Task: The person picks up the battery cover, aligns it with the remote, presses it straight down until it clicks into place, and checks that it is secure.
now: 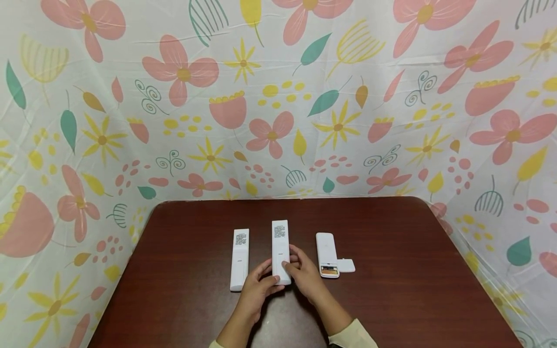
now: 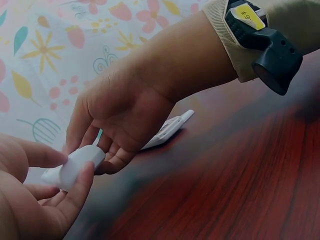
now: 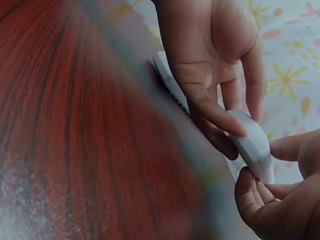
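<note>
A white remote control (image 1: 280,241) lies back side up between both hands, its printed label toward the far end. My left hand (image 1: 254,294) grips its near end from the left, thumb on the edge. From the right, my right hand (image 1: 306,276) holds the same remote, with the thumb on its back over the battery cover area. The left wrist view shows the remote's rounded end (image 2: 80,165) between the fingers of both hands. In the right wrist view, fingers of both hands pinch the remote's sides (image 3: 252,142).
Left of the hands, a second white remote (image 1: 239,261) lies back up on the dark wooden table (image 1: 183,270). To the right is a third remote (image 1: 326,247) with its battery bay uncovered and batteries inside; a loose cover (image 1: 346,265) lies beside it. A flowered cloth (image 1: 278,96) hangs behind.
</note>
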The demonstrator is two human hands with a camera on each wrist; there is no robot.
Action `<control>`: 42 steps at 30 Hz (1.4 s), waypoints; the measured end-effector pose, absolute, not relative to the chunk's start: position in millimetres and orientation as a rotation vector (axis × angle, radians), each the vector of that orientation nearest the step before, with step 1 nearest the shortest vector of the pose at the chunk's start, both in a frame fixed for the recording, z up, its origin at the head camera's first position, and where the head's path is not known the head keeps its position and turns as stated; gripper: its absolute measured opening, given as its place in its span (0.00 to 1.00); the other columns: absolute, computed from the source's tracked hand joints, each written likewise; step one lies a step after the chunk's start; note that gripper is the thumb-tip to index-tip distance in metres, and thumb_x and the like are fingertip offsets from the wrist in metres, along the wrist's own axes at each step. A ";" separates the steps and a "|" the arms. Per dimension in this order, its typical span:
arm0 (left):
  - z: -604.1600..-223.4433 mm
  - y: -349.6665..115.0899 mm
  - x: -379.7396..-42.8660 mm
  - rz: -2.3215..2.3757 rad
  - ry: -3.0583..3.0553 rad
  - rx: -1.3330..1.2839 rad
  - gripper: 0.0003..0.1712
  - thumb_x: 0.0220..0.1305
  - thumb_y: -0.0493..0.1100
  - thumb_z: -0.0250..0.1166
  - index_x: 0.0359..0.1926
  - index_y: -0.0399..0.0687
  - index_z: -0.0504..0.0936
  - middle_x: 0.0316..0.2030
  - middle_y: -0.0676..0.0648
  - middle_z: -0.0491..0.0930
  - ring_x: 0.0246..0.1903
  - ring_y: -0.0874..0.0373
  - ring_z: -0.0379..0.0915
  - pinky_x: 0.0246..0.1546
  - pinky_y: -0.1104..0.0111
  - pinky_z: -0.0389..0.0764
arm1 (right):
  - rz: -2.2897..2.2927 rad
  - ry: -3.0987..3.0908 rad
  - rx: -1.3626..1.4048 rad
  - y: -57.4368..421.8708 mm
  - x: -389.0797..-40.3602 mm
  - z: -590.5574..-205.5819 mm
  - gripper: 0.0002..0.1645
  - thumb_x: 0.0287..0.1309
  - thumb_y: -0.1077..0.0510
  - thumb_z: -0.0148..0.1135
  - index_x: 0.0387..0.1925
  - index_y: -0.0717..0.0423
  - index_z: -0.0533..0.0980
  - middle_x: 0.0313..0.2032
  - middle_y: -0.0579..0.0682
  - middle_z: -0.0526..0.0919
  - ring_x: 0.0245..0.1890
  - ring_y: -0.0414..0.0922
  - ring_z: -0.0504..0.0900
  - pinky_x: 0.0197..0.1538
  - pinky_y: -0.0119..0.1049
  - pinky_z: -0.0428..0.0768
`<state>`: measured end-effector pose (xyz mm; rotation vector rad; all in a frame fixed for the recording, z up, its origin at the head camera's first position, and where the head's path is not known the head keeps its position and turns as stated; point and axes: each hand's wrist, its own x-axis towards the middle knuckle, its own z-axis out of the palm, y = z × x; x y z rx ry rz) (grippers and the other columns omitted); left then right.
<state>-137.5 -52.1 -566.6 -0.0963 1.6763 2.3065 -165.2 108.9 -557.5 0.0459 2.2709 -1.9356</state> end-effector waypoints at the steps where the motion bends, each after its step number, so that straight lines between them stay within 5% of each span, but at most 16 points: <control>1: -566.5 -52.1 -137.3 2.302 1.684 -0.099 0.39 0.66 0.31 0.60 0.75 0.28 0.56 0.70 0.27 0.62 0.47 0.54 0.81 0.50 0.60 0.86 | -1.938 2.267 0.047 108.9 -165.4 -558.1 0.36 0.68 0.57 0.62 0.73 0.58 0.63 0.53 0.61 0.80 0.47 0.47 0.81 0.45 0.33 0.80; 13: -571.0 -49.7 -138.5 2.239 1.819 -0.118 0.38 0.64 0.31 0.63 0.72 0.27 0.61 0.67 0.28 0.67 0.49 0.57 0.81 0.47 0.64 0.86 | -1.914 2.290 0.097 107.3 -167.9 -563.4 0.35 0.67 0.61 0.61 0.72 0.65 0.63 0.51 0.63 0.80 0.46 0.48 0.81 0.44 0.33 0.79; 23: -573.1 -49.6 -137.3 2.172 1.920 -0.099 0.36 0.65 0.33 0.64 0.71 0.27 0.64 0.65 0.29 0.71 0.49 0.57 0.80 0.45 0.66 0.86 | -1.860 2.342 0.098 109.3 -164.5 -568.7 0.36 0.67 0.56 0.63 0.72 0.62 0.65 0.52 0.60 0.82 0.47 0.47 0.82 0.47 0.34 0.79; 42: -577.0 -47.7 -137.8 2.092 2.081 -0.111 0.33 0.64 0.33 0.66 0.69 0.28 0.69 0.63 0.30 0.74 0.56 0.45 0.76 0.44 0.67 0.86 | -1.792 2.374 0.051 111.9 -165.4 -573.3 0.36 0.67 0.57 0.62 0.71 0.67 0.64 0.55 0.63 0.82 0.51 0.50 0.83 0.48 0.34 0.81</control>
